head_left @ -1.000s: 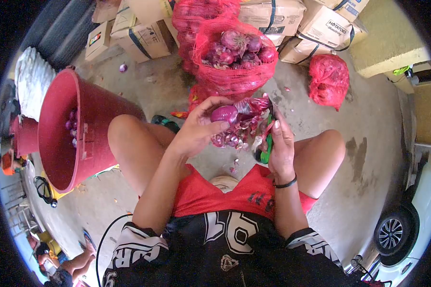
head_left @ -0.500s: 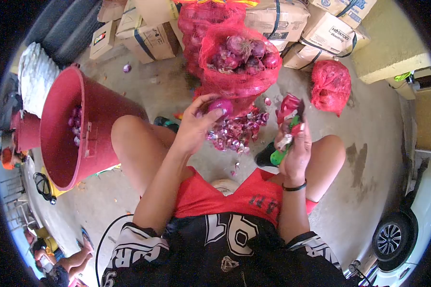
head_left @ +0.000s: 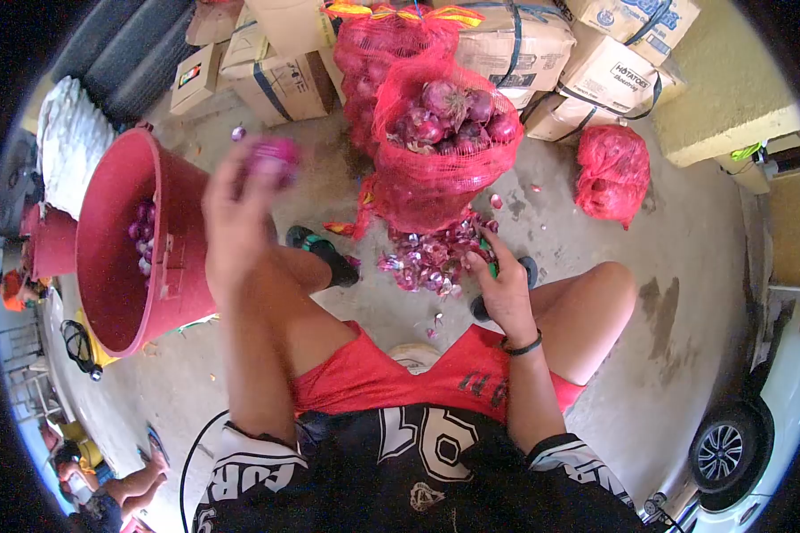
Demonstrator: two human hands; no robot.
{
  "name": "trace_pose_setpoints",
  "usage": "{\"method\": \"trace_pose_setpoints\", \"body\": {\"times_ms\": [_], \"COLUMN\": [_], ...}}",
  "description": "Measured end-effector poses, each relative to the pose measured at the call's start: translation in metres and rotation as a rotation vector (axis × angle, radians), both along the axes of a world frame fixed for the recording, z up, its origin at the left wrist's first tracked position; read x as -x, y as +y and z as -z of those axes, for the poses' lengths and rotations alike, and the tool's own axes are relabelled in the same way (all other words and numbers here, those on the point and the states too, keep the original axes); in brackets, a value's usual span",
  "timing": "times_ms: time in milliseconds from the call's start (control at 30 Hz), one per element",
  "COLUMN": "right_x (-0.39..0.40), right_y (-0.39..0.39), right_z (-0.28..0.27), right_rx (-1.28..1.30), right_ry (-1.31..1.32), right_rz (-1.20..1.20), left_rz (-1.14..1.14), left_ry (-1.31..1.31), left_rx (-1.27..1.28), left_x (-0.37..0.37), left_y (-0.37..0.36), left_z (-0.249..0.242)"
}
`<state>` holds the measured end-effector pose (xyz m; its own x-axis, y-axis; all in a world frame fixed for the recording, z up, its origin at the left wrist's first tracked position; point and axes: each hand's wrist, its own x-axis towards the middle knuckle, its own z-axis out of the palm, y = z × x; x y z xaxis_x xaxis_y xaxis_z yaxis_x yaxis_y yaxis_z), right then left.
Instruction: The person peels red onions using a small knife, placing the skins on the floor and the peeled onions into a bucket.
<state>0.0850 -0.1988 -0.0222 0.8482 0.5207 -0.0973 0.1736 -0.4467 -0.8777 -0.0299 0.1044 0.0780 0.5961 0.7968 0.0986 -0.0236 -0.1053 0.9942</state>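
A purple onion [head_left: 274,162], blurred by motion, is held in the fingers of my left hand [head_left: 238,209], beside the rim of the large red tub [head_left: 182,253]. Several onions [head_left: 142,233] lie inside that tub. My right hand [head_left: 500,280] is closed around a green-handled tool [head_left: 491,265], mostly hidden by the fingers, at the right edge of a heap of onion peels [head_left: 427,258] on the floor. Behind the heap stands an open red mesh bag [head_left: 444,173] full of red onions [head_left: 458,115].
Cardboard boxes [head_left: 524,44] and another mesh bag [head_left: 360,67] stand at the back. A tied red bag [head_left: 613,169] lies at right. Black sandals [head_left: 329,258] flank the peels. Part of a white car [head_left: 773,444] shows at lower right, another person [head_left: 120,493] at lower left.
My left hand has carried the onion left, toward the tub. My right hand has lowered to the peel heap, and the loose skins it held no longer show in it.
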Motion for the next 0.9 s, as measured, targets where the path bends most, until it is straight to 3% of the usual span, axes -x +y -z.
{"method": "trace_pose_setpoints", "body": {"times_ms": [33, 100, 167, 267, 333, 400, 467, 500, 533, 567, 600, 733, 833, 900], "right_x": [-0.001, -0.003, -0.004, 0.001, 0.004, 0.003, 0.003, 0.003, 0.003, 0.005, 0.009, 0.015, 0.016, 0.013], "right_y": [0.000, 0.000, 0.002, 0.009, 0.009, 0.008, 0.005, 0.004, 0.002, 0.001, 0.001, 0.000, -0.002, -0.005], "right_z": [-0.002, -0.005, -0.005, -0.007, -0.007, -0.002, 0.001, 0.004, 0.021, 0.020, 0.018, 0.008, 0.004, 0.003], "right_rx": [0.012, 0.034, -0.020, 0.013, -0.004, -0.108, -0.034, 0.000, -0.066, 0.004, 0.073, 0.218, 0.127, 0.030], "right_ry": [-0.021, -0.067, -0.088, -0.145, -0.124, -0.044, 0.024, 0.056, -0.079, -0.086, -0.093, -0.067, -0.118, -0.195], "right_rz": [0.006, 0.016, -0.011, -0.024, -0.035, -0.057, -0.034, -0.021, -0.014, -0.007, 0.003, -0.062, -0.108, -0.096], "left_rz": [-0.093, -0.271, -0.277, -0.562, -0.353, -0.002, 0.291, 0.360, 0.389, 0.378, 0.305, 0.321, 0.350, 0.466], "left_ry": [0.151, 0.271, 0.361, 0.441, 0.126, 0.110, -0.021, 0.060, 0.118, 0.285, 0.274, 0.497, 0.342, 0.114], "left_rx": [-0.318, -0.602, -0.712, -0.994, -0.874, -0.830, -0.803, -0.851, -0.866, -0.895, -0.959, -0.913, -0.781, -0.444], "left_x": [0.012, 0.042, 0.067, 0.048, 0.005, -0.042, -0.102, -0.127, -0.150, -0.172, -0.195, -0.226, -0.223, -0.201], "left_y": [0.016, 0.069, 0.118, 0.108, 0.070, 0.010, -0.022, -0.034, -0.042, -0.046, -0.042, -0.049, -0.035, -0.031], "left_z": [-0.030, -0.045, -0.056, -0.072, -0.059, -0.051, -0.017, -0.004, 0.010, 0.020, 0.050, 0.073, 0.072, 0.055]}}
